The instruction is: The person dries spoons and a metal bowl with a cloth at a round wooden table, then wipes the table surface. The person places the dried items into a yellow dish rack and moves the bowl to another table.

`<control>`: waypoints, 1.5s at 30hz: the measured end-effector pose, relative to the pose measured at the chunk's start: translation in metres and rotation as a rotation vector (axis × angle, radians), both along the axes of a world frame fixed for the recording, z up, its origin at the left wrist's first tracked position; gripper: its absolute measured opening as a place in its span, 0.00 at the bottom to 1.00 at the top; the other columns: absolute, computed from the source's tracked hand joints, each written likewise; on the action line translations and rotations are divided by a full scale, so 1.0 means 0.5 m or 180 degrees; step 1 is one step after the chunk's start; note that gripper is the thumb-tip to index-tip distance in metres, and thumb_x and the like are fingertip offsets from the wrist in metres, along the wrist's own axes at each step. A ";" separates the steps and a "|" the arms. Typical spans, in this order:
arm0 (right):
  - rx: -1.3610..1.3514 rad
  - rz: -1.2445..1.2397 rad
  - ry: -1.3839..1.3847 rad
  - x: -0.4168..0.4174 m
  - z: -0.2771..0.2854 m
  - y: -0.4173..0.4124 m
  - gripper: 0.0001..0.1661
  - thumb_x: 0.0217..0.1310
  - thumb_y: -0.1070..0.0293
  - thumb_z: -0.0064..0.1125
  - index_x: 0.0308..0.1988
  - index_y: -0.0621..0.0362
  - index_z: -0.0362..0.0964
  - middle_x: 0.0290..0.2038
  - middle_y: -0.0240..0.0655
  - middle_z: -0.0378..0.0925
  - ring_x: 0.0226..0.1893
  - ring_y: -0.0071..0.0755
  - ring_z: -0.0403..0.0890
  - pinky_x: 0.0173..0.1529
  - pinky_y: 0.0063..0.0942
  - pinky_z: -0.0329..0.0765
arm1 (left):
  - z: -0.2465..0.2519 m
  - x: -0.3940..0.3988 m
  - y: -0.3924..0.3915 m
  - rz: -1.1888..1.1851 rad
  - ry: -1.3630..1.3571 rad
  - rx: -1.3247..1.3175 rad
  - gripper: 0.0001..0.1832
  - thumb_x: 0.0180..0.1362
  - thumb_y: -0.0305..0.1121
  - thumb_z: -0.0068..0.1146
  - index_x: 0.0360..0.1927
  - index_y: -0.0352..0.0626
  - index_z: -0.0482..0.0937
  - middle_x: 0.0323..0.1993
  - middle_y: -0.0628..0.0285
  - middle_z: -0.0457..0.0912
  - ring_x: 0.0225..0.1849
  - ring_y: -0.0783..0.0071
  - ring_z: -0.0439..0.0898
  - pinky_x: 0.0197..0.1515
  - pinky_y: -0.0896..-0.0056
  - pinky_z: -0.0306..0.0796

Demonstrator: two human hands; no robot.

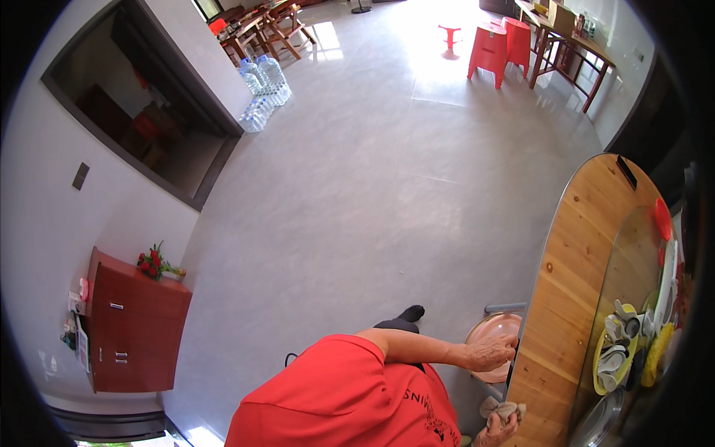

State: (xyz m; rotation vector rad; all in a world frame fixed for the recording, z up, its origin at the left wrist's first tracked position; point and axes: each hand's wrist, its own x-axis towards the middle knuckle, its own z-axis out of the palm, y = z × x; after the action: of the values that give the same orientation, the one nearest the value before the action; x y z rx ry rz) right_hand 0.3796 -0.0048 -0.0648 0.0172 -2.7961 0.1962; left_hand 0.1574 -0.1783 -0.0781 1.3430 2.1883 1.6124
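My left hand [492, 353] is at the wooden tabletop's [558, 279] near edge, its fingers bent beside a narrow dark thing [510, 366] that I cannot make out. Below that hand, partly covered by it, is a pinkish round basin [494, 329]. Closer to the bottom of the view, my right hand [497, 430] grips a crumpled beige cloth [505, 412] at the same edge. Farther in on the table is a yellow-green basket [597, 357] of spoons, near a glass lid [600, 419].
A dark phone-like object [627, 172] and a red bowl [662, 219] are on the table. Red plastic stools [487, 50] stand at the upper right. Water bottles [262, 84] are by the doorway; a red-brown cabinet [139, 329] stands at left.
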 end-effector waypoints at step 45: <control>-0.0658 -0.0113 0.0000 -0.405 -0.056 -0.034 0.20 0.38 0.69 0.62 0.37 0.56 0.70 0.54 0.48 0.59 0.52 0.57 0.63 0.54 0.47 0.62 | -0.005 -0.170 0.069 -0.1171 -0.0134 -0.0823 0.08 0.45 0.30 0.52 0.18 0.35 0.74 0.26 0.51 0.77 0.30 0.51 0.77 0.34 0.54 0.69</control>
State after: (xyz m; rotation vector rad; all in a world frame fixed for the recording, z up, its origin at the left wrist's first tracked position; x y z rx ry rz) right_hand 0.1769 -0.0220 -0.0930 -0.0819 -2.7595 0.4748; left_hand 0.0726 -0.1438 -0.0806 1.5038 1.9026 1.1727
